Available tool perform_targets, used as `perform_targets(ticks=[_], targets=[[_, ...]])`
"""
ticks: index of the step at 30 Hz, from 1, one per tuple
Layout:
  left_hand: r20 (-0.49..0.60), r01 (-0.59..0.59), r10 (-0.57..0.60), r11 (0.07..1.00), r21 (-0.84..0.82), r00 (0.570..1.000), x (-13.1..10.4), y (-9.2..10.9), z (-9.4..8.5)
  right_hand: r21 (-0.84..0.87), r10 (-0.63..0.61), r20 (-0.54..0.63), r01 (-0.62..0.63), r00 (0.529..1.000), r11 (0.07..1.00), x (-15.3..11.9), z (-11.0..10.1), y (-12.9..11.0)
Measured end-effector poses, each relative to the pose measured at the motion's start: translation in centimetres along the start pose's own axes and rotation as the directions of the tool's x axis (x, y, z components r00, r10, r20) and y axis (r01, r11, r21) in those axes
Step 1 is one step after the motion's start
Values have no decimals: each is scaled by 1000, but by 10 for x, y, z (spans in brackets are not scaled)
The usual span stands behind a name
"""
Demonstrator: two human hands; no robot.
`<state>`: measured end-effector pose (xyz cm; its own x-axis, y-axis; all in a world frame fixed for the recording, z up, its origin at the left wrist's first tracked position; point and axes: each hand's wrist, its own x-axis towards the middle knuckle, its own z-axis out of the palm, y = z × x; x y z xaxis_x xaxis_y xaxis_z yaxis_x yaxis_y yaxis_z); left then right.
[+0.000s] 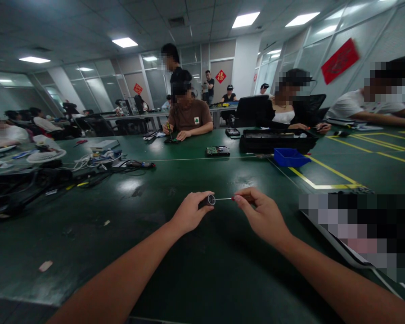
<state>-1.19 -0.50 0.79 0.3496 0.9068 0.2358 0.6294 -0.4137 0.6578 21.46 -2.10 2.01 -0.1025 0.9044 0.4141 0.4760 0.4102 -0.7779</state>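
Above the green table, my left hand (193, 211) is closed around a dark cylindrical part (211, 200), whose round grey-rimmed end points to the right. What kind of part it is, I cannot tell. My right hand (261, 213) pinches the red handle of a screwdriver (224, 199) between thumb and fingers. The thin metal shaft runs level to the left and its tip reaches the round end of the part. Whether the tip sits inside it or only touches it is too small to see. Most of the handle is hidden by my fingers.
Ahead lie a hard drive (218, 150), a blue bin (291, 157) and a long black housing (278, 141). Cables (101, 159) and a white fan grille (46, 155) crowd the left. A flat device (351, 238) lies right. Co-workers sit across the table (175, 261).
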Motion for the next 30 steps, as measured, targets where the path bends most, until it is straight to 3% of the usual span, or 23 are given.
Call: perform_targets(ticks=[6,9,15,19,22,26,30], targets=[[1,-22,22,999,26,1000,0,-2,2,40,117,108,-122,987,992,0,1,1],[-2,-29,29,999,37,1000,0,-3,2,50,182,93,-187,979,981,0,3,3],[5,-30,29,998,57,1000,0,-4,3,90,87,68,-93,994,992,0,5,5],[11,-43,43,998,55,999,0,-5,5,71,107,66,-112,992,991,-1,3,3],[26,-61,60,997,50,998,-1,-5,6,64,105,-5,-105,994,992,-2,5,3],[12,-40,39,998,48,999,-1,-3,8,205,116,-99,-94,988,974,-2,9,8],[-8,-9,10,999,48,1000,-2,0,6,396,205,-42,-172,978,902,3,12,13]])
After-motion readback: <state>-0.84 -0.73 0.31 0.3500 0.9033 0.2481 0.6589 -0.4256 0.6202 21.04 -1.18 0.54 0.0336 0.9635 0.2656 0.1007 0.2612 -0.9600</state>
